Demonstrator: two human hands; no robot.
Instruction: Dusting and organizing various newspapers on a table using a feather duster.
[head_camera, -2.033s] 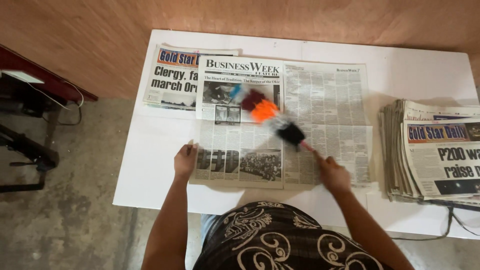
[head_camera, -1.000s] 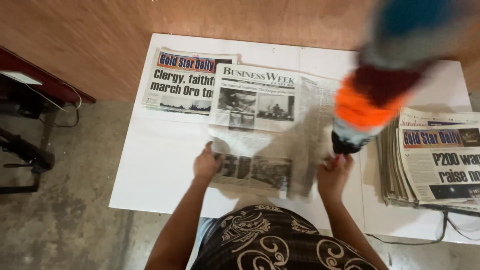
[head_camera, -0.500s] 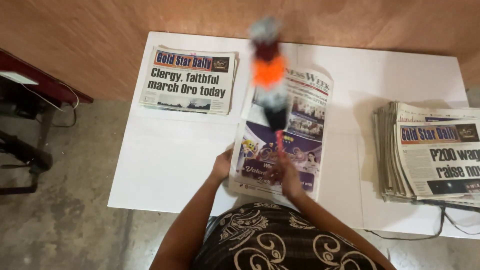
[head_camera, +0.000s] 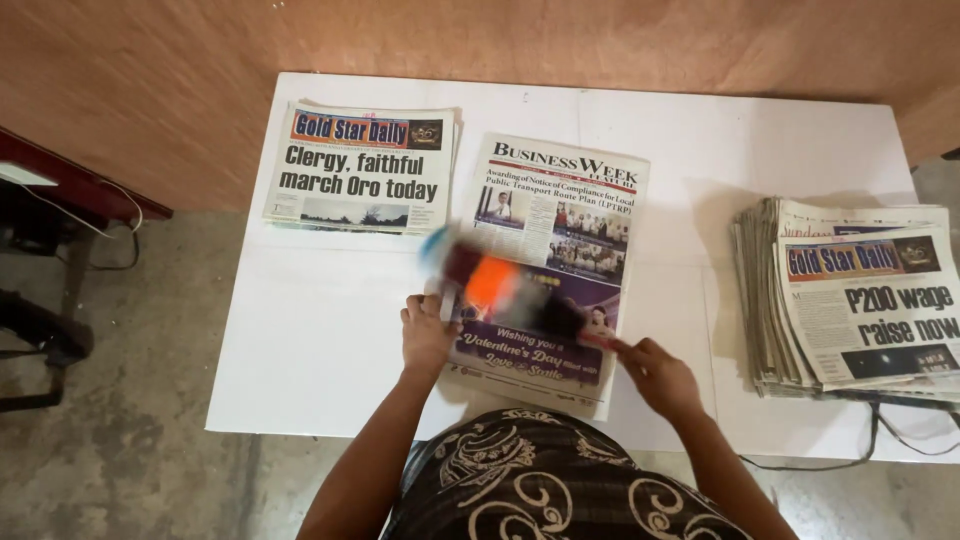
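A folded newspaper (head_camera: 560, 215) lies in the middle of the white table (head_camera: 330, 330), front page up. My left hand (head_camera: 428, 338) rests flat on its lower left edge, fingers pointing away from me. My right hand (head_camera: 655, 378) is at the paper's lower right corner, closed on the end of a stick-like tool (head_camera: 510, 290). The tool is motion-blurred, with blue, black and orange sections, and it lies slantwise over the lower half of the paper, its far tip toward the upper left.
A second folded newspaper (head_camera: 360, 170) lies at the table's back left. A thick stack of newspapers (head_camera: 850, 300) sits at the right edge, with a cable beneath it. Dark furniture (head_camera: 50, 250) stands on the floor to the left. A brown wall runs behind the table.
The wide-open newspaper has been folded shut into a narrow front-page-up paper. The tool swung up toward the camera and came back down across the paper. Both hands moved closer together.
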